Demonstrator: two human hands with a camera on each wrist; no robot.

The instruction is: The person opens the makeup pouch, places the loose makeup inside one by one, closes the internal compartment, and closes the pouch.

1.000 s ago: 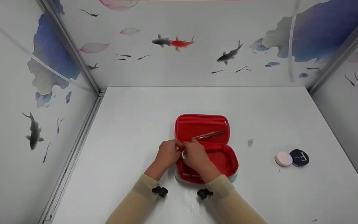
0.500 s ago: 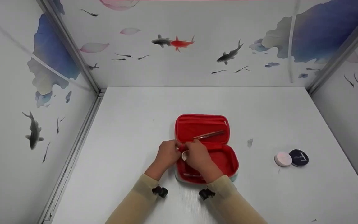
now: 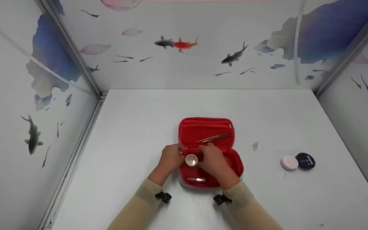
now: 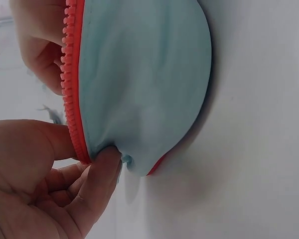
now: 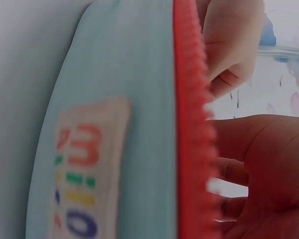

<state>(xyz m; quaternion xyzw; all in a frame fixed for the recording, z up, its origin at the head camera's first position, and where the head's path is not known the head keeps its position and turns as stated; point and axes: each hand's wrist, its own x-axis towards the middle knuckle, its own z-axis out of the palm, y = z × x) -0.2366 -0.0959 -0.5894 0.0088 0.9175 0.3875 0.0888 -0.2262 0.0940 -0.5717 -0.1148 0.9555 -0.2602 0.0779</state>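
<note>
A pouch with red lining [image 3: 209, 166] and a light blue outside [image 4: 144, 74] lies unfolded on the white table. My left hand [image 3: 171, 158] pinches the pouch's left wall near the fold; in the left wrist view thumb and fingers grip the blue fabric by the red zipper edge [image 4: 72, 94]. Inside the pouch's left part sits a small round white-rimmed container [image 3: 191, 160]. My right hand [image 3: 215, 163] hovers over the pouch just right of it, fingers relaxed and apparently holding nothing. A slim shiny tube-like item [image 3: 196, 180] lies near the pouch's front wall.
Slim brush-like sticks [image 3: 214, 138] lie on the unfolded lid [image 3: 203, 127]. To the right on the table, a pale pink round case [image 3: 289, 163] touches a dark round case [image 3: 305, 161]. Printed panels [image 3: 184, 70] enclose the table's back and sides.
My right hand has let go of the round container and drawn back to the right, leaving it in full view. The left hand keeps its place on the pouch wall.
</note>
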